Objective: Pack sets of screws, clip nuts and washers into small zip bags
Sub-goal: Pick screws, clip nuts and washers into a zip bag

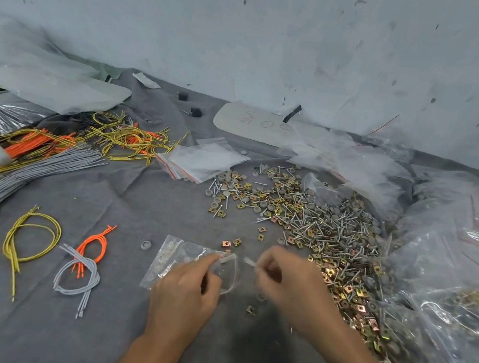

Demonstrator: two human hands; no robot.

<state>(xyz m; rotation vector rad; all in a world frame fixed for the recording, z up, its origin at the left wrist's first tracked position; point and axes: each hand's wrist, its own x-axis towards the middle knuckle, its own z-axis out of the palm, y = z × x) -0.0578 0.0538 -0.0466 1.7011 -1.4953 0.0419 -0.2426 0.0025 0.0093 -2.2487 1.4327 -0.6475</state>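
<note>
Left fingers (pixel 211 262) pinch one lip of the zip bag (pixel 173 253) at its mouth, thumb and forefinger closed narrow on the film; the left hand (pixel 184 291) sits over the bag's near corner. Right fingers (pixel 265 268) are curled narrow on a small pale piece (pixel 249 261) just beside the bag mouth; blur stops us telling whether it is a screw or the other lip. The right hand (pixel 288 282) hovers close to the left, the mouth between them.

The bag lies flat on the grey cloth (pixel 116 334), mouth toward the right hand; contents unclear through the film. We judge the step as opening or loading the bag.

Handling, our judgement: the film is thin, limp and slippery, so the lips want separate pinches right at the zip edge; hold lower and the mouth collapses. Screws are small, stiff and light and roll; clip nuts are flat with sharp edges and may snag the film.

Outward: two loose clip nuts (pixel 230 243) just beyond the bag; one more (pixel 250 309) near the right wrist; a lone washer (pixel 145 244) left of the bag; the mixed pile (pixel 313 217) of screws, clip nuts and washers spreads right and behind; a stack of empty bags (pixel 204 160) beyond; filled clear sacks (pixel 449 290) far right; cable loops (pixel 27 239) well apart on the left.
</note>
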